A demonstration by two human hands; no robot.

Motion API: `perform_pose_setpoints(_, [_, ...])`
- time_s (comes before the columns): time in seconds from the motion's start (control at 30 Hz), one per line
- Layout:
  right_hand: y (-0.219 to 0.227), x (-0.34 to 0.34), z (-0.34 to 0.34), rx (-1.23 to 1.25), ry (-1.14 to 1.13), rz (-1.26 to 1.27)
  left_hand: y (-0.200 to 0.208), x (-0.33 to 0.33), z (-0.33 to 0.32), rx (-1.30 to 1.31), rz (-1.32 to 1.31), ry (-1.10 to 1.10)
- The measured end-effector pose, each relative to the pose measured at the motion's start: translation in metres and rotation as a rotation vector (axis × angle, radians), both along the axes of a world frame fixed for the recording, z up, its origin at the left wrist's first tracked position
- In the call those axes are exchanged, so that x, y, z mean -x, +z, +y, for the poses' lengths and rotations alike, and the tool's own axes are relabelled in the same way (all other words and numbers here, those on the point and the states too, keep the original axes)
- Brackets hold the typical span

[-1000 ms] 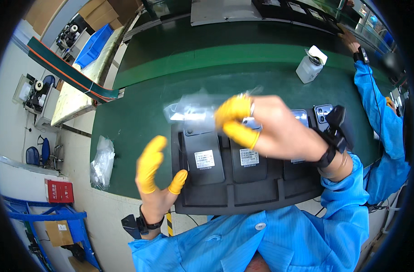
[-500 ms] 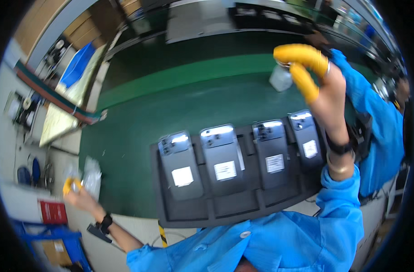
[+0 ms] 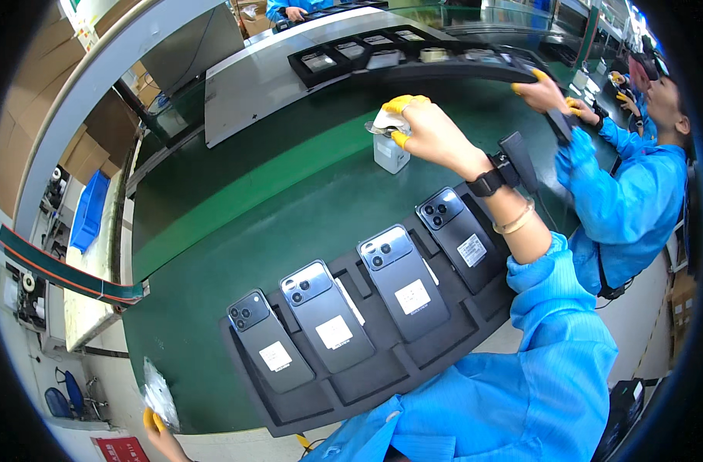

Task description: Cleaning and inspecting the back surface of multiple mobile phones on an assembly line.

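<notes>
A black foam tray (image 3: 351, 385) lies on the green table in front of me with four dark phones back side up: phone (image 3: 268, 339), phone (image 3: 326, 314), phone (image 3: 403, 281), phone (image 3: 459, 237). Each carries a white sticker. My right hand (image 3: 432, 131), with yellow finger cots and a wrist strap, reaches far forward and pinches a white wipe (image 3: 384, 119) on top of a small white bottle (image 3: 390, 154). My left hand (image 3: 155, 427) is at the lower left edge, its yellow fingertips touching crumpled clear plastic film (image 3: 160, 394); most of that hand is cut off.
A co-worker in a blue coat (image 3: 629, 200) at the right holds the end of a long black tray (image 3: 413, 61) with several items in it. A grey conveyor surface (image 3: 274, 85) runs behind. Blue bin (image 3: 86, 215) and cartons stand far left.
My right hand came down from the raised position onto the bottle with the wipe. My left hand stays out at the lower left by the plastic film. The view has shifted toward the right.
</notes>
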State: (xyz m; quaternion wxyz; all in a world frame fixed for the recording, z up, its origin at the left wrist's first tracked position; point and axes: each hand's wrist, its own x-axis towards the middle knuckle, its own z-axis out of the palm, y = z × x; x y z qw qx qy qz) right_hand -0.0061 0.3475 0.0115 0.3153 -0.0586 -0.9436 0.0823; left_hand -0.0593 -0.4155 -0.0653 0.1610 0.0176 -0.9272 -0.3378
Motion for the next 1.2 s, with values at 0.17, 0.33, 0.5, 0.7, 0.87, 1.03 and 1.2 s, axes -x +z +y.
perform_pose_setpoints(0.17, [-0.01, 0.003, 0.004, -0.061, -0.001, -0.027, 0.067, -0.053, 0.072, 0.158, 0.18, 0.155])
perform_pose_setpoints(0.33, [-0.012, 0.001, 0.007, -0.063, 0.028, 0.008, 0.094, -0.054, 0.099, 0.052, 0.229, 0.12])
perform_pose_setpoints(0.5, [-0.012, -0.003, 0.003, -0.117, 0.04, 0.078, 0.114, -0.035, 0.158, -0.013, 0.104, -0.164])
perform_pose_setpoints(0.7, [-0.026, 0.006, 0.001, -0.208, 0.07, 0.263, 0.135, -0.026, 0.251, 0.031, 0.051, -0.673])
perform_pose_setpoints(0.87, [-0.024, -0.003, -0.002, -0.113, 0.088, 0.186, 0.147, -0.037, 0.341, 0.213, 0.139, -1.126])
perform_pose_setpoints(1.03, [-0.025, -0.005, 0.002, -0.093, 0.059, 0.179, 0.117, -0.041, 0.42, 0.205, 0.223, -1.66])
perform_pose_setpoints(1.2, [-0.027, -0.004, 0.002, -0.084, 0.04, 0.122, 0.092, -0.061, 0.454, 0.211, 0.152, -1.889])
